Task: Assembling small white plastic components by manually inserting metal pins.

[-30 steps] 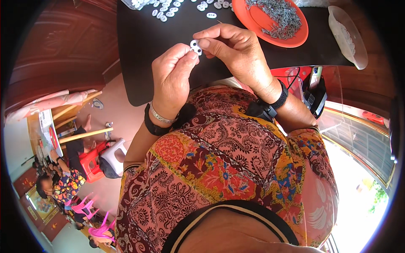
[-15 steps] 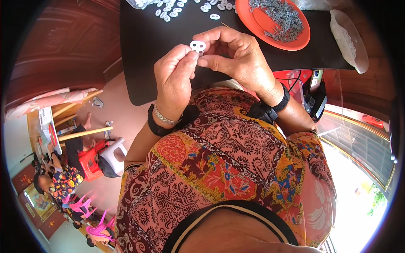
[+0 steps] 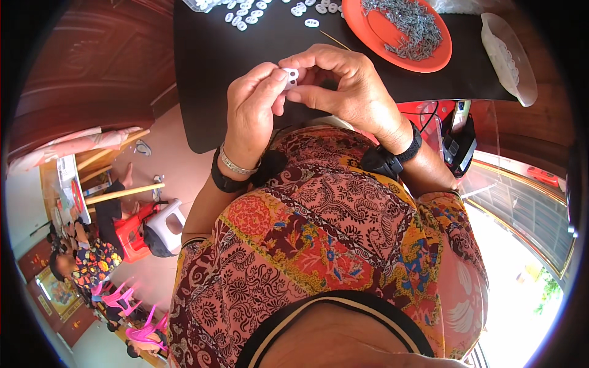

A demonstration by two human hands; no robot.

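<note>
A small white oval plastic piece with dark holes (image 3: 292,76) is held up over the near part of the black table. My left hand (image 3: 253,101) pinches its left side between thumb and fingers. My right hand (image 3: 353,86) curls round it from the other side, index fingertip at its upper edge and thumb just below it. The inner fingers of that hand are partly hidden. A thin stick (image 3: 335,40) lies beyond my right hand. Several similar white pieces (image 3: 311,23) are scattered on the far part of the table.
An orange-red plate (image 3: 432,63) holds a heap of small grey screw-like parts (image 3: 408,30). Right of it is a translucent white tray (image 3: 491,43) with white pieces. A phone (image 3: 460,116) sits below the table edge. At left are stools (image 3: 165,227) and other people.
The white piece has tilted and sits lower between my fingers. My right hand has moved slightly down and my left thumb now covers more of the piece. The thin stick shows more.
</note>
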